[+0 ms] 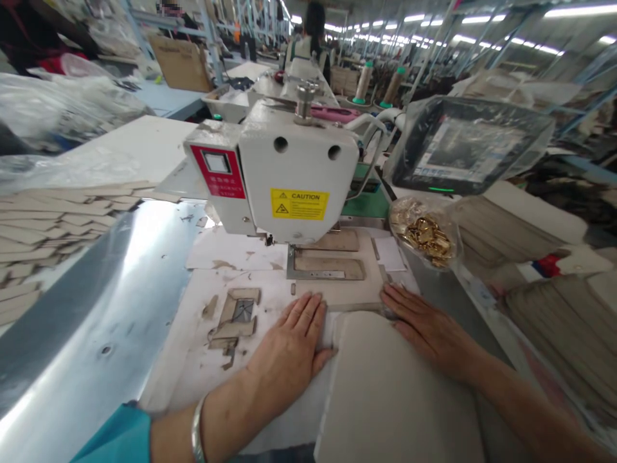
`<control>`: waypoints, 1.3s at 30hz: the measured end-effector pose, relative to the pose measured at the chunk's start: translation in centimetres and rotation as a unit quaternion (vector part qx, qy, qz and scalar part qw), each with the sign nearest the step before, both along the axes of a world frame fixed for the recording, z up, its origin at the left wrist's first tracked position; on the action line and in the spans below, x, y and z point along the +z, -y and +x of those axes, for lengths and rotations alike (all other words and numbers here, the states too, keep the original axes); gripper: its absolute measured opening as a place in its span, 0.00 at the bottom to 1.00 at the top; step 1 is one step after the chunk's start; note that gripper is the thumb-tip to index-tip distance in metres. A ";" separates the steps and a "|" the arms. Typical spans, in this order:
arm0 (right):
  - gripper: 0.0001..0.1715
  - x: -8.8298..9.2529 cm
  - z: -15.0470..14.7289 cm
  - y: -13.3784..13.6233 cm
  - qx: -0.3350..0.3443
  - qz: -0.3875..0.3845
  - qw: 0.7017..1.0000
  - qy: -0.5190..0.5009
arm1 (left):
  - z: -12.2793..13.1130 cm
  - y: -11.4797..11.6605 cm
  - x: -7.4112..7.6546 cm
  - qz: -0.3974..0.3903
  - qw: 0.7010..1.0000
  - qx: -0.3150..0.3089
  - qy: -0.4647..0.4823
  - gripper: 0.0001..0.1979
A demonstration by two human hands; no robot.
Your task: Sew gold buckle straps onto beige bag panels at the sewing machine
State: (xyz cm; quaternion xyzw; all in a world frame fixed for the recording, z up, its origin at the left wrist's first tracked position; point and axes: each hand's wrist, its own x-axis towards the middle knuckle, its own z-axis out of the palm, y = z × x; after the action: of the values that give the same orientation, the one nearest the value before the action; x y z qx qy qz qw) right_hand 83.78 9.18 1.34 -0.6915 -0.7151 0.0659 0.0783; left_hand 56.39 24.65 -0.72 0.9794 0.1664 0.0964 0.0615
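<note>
My left hand [299, 341] lies flat with fingers stretched out, its fingertips at the front left edge of a beige sewing template [332, 294] under the machine head. My right hand [429, 328] rests at the template's front right corner, fingers extended; whatever is beneath its fingertips is partly hidden. A large beige panel [395, 392] with a rounded end lies between my forearms, close to my right thumb. The white sewing machine [299, 167] stands over the template, where a metal clamp frame [292, 263] sits on the left of its slots.
Left of my hand is a cut-out beige piece [222, 321] on the white sheet. A bag of gold metal fittings [427, 238] sits right of the machine, below a plastic-wrapped screen [467, 148]. Beige panels [563, 334] are stacked right; beige strips [58, 218] spread left.
</note>
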 end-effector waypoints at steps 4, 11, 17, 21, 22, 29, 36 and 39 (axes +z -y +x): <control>0.28 -0.1 -1.0 -0.5 -0.004 0.017 0.998 0.057 | 0.2 -0.1 0.2 0.006 1.000 0.003 -0.002 0.31; 0.27 0.4 -2.5 -0.9 -0.049 0.016 0.994 0.095 | 0.7 -0.3 0.7 0.006 1.000 0.016 -0.006 0.25; 0.26 0.2 -2.6 -0.9 -0.062 0.029 0.996 0.063 | 0.8 -0.1 0.6 0.032 0.999 0.018 -0.001 0.25; 0.25 0.4 -2.0 -0.9 -0.057 0.026 0.998 -0.010 | 0.7 -0.1 -0.1 0.047 0.999 0.012 0.007 0.26; 0.25 0.6 -1.6 -0.7 -0.055 0.025 0.997 -0.045 | 0.6 -0.2 -0.3 0.048 0.999 0.009 0.013 0.26; 0.27 0.8 1.8 7.3 -0.300 0.148 0.921 -0.200 | 0.0 -0.3 0.1 -0.002 0.997 -0.021 0.070 0.23; 0.34 -2.2 -3.7 9.4 -0.260 0.123 0.935 -0.206 | 0.0 0.8 2.1 -0.076 0.990 -0.103 0.062 0.25; 0.32 -1.6 -6.5 7.1 -0.218 0.120 0.942 -0.224 | -0.7 0.1 2.1 -0.100 0.990 -0.080 0.066 0.20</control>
State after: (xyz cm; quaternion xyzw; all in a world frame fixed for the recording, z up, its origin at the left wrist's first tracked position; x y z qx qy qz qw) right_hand 77.32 2.08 -0.24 -0.7836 -0.5131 0.1140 0.3313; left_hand 55.70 24.53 1.35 0.9699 0.0916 0.1389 0.1776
